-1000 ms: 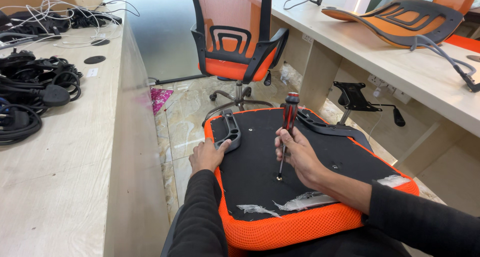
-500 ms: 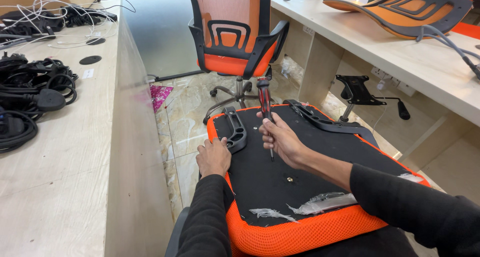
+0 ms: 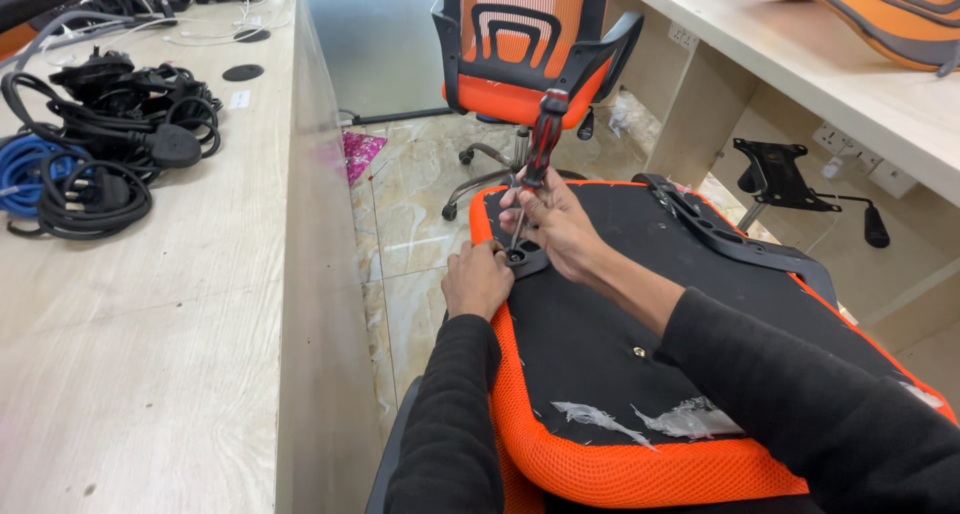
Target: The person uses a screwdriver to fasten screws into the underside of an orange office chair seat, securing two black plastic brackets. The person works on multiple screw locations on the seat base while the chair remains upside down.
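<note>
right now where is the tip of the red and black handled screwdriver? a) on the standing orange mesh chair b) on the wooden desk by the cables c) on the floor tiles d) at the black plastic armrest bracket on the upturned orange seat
d: the right hand holds the red and black handled screwdriver upright, tip down at the black plastic armrest bracket beside the left hand.

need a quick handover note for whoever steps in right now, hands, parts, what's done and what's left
Right hand: gripping a red and black screwdriver, tip down at the black armrest bracket on the near left edge of the upturned orange seat.
Left hand: resting on the seat edge beside that bracket, steadying it.
Second armrest lies along the far side of the seat's black underside.
Done: both armrests are placed on the seat.
Left: whether the left bracket's screw is tight cannot be told; one screw hole in the middle looks unused.
</note>
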